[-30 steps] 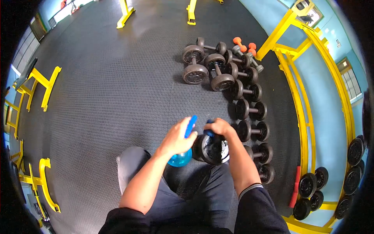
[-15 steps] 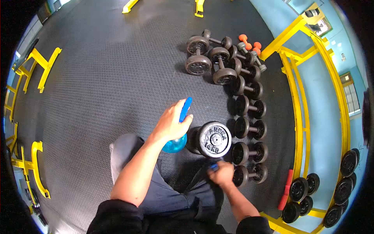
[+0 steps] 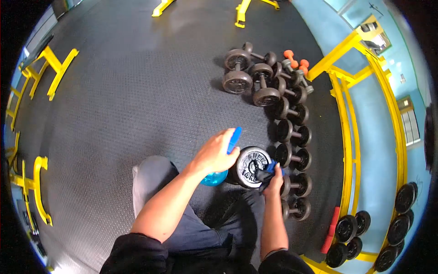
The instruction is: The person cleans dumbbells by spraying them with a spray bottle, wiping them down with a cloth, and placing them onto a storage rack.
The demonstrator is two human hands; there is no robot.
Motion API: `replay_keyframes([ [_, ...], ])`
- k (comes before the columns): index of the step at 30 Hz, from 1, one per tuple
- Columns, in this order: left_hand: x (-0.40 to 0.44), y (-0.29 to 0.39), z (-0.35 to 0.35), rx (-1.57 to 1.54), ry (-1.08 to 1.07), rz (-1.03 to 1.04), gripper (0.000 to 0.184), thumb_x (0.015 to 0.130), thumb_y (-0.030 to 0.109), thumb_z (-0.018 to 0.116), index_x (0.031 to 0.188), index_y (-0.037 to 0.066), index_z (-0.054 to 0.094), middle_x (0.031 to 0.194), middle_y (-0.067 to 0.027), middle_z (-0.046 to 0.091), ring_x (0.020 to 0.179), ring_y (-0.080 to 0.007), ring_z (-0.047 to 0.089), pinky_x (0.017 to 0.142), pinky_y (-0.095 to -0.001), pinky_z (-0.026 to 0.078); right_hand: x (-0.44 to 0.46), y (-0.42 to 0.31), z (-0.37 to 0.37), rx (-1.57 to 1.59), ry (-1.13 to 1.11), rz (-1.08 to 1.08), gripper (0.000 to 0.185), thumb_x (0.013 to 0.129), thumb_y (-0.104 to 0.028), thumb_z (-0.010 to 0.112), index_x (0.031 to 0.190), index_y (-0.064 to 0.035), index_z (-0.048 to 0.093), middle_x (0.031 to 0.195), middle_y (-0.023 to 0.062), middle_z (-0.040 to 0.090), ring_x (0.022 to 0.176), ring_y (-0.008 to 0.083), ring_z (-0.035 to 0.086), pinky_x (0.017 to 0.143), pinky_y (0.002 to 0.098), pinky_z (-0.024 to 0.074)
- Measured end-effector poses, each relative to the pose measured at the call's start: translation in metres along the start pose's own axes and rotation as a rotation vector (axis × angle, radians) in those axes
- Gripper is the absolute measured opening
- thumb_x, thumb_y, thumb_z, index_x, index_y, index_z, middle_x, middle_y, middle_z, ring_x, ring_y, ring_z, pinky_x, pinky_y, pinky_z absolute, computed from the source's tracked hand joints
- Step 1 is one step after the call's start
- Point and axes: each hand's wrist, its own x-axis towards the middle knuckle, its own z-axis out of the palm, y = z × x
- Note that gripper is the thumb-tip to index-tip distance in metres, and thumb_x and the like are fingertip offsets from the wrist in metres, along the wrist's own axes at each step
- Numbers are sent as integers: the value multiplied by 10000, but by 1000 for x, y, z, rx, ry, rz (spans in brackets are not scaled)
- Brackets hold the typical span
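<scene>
My left hand [image 3: 216, 153] is wrapped round a spray bottle [image 3: 214, 178] with a blue top and a clear blue body. Just right of it, a black dumbbell [image 3: 246, 170] with raised weight lettering on its grey end face stands near my knee. My right hand [image 3: 274, 182] grips a dark cloth [image 3: 264, 174] with a blue part. That cloth lies against the right side of the dumbbell's end face and covers some of the lettering. The dumbbell's handle and far end are hidden.
Several dark dumbbells [image 3: 296, 159] form a column to the right, with larger ones [image 3: 237, 82] farther off. Small orange dumbbells [image 3: 289, 55] lie at the back. A yellow rack [image 3: 347, 137] stands along the right wall, with weight plates [image 3: 346, 228] low down. Yellow frames [image 3: 58, 68] stand at left.
My right hand has come up from beside my leg and brought the cloth onto the dumbbell's end face. My left hand and the spray bottle have shifted slightly right and nearer the dumbbell.
</scene>
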Motion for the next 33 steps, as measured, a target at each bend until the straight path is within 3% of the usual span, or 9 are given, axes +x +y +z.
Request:
replay_keyframes([
  [6,11,1,15,19,-119,-52,534,811,206,606,1265,-36,464,1187,-268,558,1083,-410,557,927,-457,449,-38,33,12,-286,165,-463,422,917,-398,571,1141,-42,595,1058,41,603,912,159,572,853,299,455],
  [12,22,-3,25,1,-266,-53,521,803,178,596,1244,-64,460,1181,-285,555,1108,-416,538,958,-458,433,-82,51,-2,137,75,111,507,935,-440,411,1289,-95,523,1281,82,564,1176,267,521,1046,423,379],
  [18,24,1,17,-16,-272,-86,518,809,179,586,1248,-63,453,1174,-283,557,1115,-417,535,957,-465,435,28,5,-11,20,-251,-28,404,912,-394,482,1087,-69,644,1044,71,671,959,243,627,939,398,455],
  [21,24,3,15,-24,-273,-82,541,806,175,587,1265,-64,431,1184,-291,548,1115,-419,533,956,-465,434,127,-28,-51,-449,-471,28,299,868,-337,570,932,-61,667,917,42,664,851,173,620,799,331,480],
  [22,23,3,15,-29,-272,-87,541,806,175,587,1265,-64,431,1184,-291,548,1115,-419,533,956,-465,434,110,-27,-15,-472,-269,-56,254,834,-308,625,873,-59,657,840,24,656,771,150,613,708,295,481],
  [26,24,-1,18,-45,-189,-29,510,795,164,585,1232,-65,455,1151,-298,558,1076,-432,545,926,-475,444,75,-62,99,-993,-454,292,245,793,-278,666,834,-37,653,742,30,646,661,156,610,632,291,492],
  [27,25,-2,18,-47,-153,-39,502,792,162,585,1222,-64,462,1130,-301,566,1062,-436,551,916,-478,448,69,-55,116,-1035,-595,272,278,782,-284,668,887,-27,671,780,56,670,711,154,622,692,311,507],
  [30,29,-1,10,-31,-57,-69,507,784,171,590,1215,-67,468,1094,-309,580,1014,-450,572,877,-479,468,55,-29,149,-2246,-864,-436,475,801,-432,536,1093,-82,669,1050,159,680,1004,276,650,881,390,494],
  [33,33,-1,-4,-32,4,-88,553,782,191,615,1244,-75,470,1136,-304,572,1056,-433,568,906,-465,462,-15,-27,205,-2457,-854,-274,498,793,-466,507,1078,-95,678,1159,146,642,1125,296,588,950,405,459],
])
